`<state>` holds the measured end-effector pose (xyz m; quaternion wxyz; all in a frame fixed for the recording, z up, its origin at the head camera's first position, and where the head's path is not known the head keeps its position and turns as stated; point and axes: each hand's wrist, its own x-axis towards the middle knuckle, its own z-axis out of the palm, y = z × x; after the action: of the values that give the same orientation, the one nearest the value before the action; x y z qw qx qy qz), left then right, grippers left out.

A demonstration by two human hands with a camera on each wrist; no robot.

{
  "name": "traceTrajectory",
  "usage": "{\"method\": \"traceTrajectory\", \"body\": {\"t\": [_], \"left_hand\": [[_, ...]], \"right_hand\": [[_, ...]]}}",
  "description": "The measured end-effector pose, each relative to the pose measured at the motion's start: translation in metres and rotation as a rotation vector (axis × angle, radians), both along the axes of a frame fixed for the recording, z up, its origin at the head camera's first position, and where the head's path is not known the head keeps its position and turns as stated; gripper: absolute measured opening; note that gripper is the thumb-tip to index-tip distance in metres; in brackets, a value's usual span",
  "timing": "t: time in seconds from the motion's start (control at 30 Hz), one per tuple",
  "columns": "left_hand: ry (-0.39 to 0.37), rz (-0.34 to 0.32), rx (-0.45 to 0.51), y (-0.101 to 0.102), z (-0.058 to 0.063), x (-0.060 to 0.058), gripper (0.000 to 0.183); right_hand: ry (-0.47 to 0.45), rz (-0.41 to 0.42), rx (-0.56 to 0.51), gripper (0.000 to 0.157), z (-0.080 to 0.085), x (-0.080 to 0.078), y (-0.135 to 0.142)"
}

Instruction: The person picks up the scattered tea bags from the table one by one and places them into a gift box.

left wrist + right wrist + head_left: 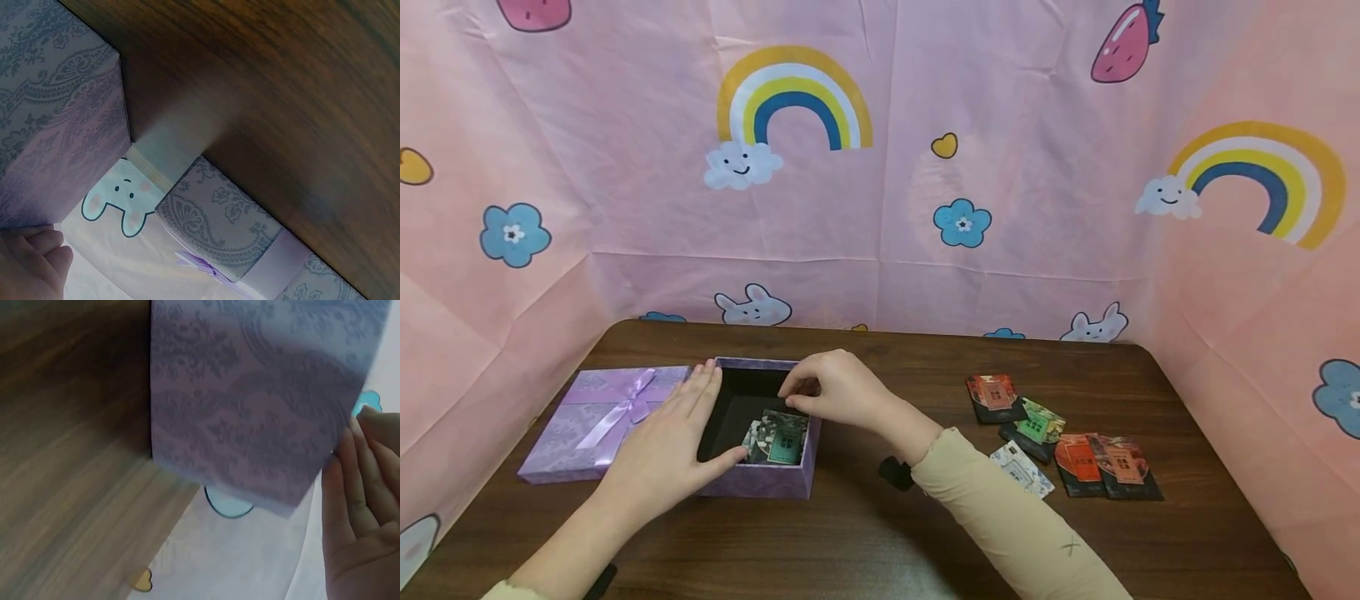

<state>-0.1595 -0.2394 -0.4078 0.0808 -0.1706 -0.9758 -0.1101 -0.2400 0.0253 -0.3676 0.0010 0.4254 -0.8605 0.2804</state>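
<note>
A purple patterned gift box (pixel 756 482) with a dark inside stands without its lid on the table. Several small printed packets (pixel 784 437) lie in its near right corner. My left hand (pixel 673 437) rests along the box's left wall, fingers straight, thumb over the front rim. Over the right wall reaches my right hand (pixel 842 392), its fingers loosely bent above the packets, with nothing visible between finger and thumb. In the right wrist view, the right hand's fingers (pixel 356 481) are close by the box wall (pixel 250 406).
The purple lid (pixel 576 417) with a ribbon bow (pixel 628 408) lies left of the box. To the right are several more packets: dark red (pixel 994 396), green (pixel 1037 427), white (pixel 1022 468) and orange-red (pixel 1078 462). Printed cloth (pixel 880 208) hangs behind the wooden table (pixel 865 542).
</note>
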Motion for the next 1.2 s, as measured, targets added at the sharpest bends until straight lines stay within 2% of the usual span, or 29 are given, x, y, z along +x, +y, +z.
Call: {"method": "traceTrajectory", "body": {"t": [0.2,0.57,1.2], "left_hand": [[0.023,-0.007,-0.002,0.001,0.000,0.000,0.111],[0.032,-0.013,0.010,-0.001,-0.002,0.001,0.112],[0.026,-0.013,0.003,-0.001,-0.003,0.000,0.112]], "right_hand": [[-0.077,-0.055,-0.122,0.011,0.006,-0.008,0.021],[-0.126,-0.161,-0.186,0.012,0.002,-0.020,0.066],[-0.100,-0.314,-0.183,0.019,-0.001,-0.025,0.159]]}}
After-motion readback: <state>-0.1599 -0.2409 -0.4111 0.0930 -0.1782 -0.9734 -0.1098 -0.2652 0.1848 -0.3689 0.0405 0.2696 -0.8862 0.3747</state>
